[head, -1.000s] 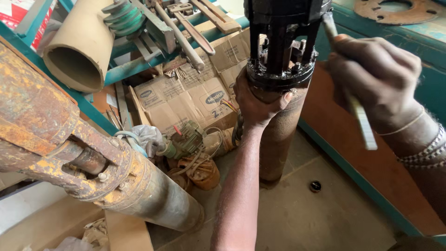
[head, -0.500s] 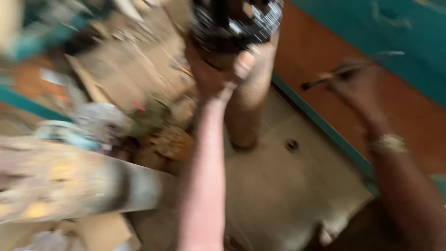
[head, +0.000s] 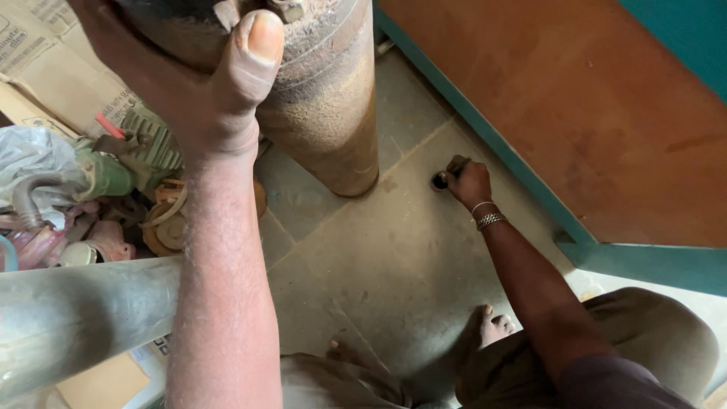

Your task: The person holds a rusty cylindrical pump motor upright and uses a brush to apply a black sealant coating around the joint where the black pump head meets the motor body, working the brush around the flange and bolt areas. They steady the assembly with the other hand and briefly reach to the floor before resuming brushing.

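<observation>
A rusty upright metal cylinder (head: 326, 113) stands on the stone floor. My left hand (head: 204, 98) grips its top rim, thumb pressed on the upper edge. My right hand (head: 469, 182) reaches down to the floor just right of the cylinder's base. Its fingers are closed around a small dark round part (head: 438, 180) lying there. A bracelet sits on that wrist. Whether the hand also holds a thin tool is hidden.
A thick grey pipe (head: 76, 318) lies across the lower left. Behind it is a heap of green metal parts (head: 151, 144), hoses, plastic and cardboard (head: 45, 60). An orange panel (head: 591, 113) in a teal frame (head: 644, 261) borders the right. My bare foot (head: 492, 326) rests on the floor.
The view has dropped towards the floor. My right hand, raised beside the cylinder top with a thin tool before, has gone down to the small round part. My left hand stays on the cylinder.
</observation>
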The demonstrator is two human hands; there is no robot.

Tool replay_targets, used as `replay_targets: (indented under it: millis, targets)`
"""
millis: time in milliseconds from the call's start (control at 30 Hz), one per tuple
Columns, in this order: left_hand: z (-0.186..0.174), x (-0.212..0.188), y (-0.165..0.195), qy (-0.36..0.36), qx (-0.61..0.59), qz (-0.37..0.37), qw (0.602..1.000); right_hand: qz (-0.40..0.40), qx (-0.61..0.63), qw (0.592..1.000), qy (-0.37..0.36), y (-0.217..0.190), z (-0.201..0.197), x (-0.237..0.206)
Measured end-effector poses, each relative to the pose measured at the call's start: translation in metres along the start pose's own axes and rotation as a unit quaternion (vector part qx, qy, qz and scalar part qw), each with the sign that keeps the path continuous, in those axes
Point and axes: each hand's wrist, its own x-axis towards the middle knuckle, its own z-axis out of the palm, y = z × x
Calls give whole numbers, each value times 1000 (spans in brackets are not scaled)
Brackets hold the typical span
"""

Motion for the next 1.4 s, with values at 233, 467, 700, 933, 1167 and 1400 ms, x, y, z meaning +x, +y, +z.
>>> replay_targets:
  millis: [233, 467, 700, 933, 1167, 1400]
  targets:
    - [-12, -7, -11, 5, 12, -3, 1000, 31, 99, 985, 137, 29, 24, -2]
    - [-4, -5, -6, 10, 8, -12, 1000, 364, 394, 821, 197, 43, 16, -19]
    - [5, 1, -1, 10, 24, -5, 1000, 437, 653, 596, 166, 54, 17, -48]
    - [1, 2, 1, 10, 74, 10, 997, 424, 795, 424, 88, 49, 22, -63]
    - [22, 10, 21, 50, 111, -9, 993, 181, 928, 325, 12, -11, -9, -31]
    - [45, 31, 84, 41, -126, -12, 991, -184, 879, 438, 45, -149, -158, -12]
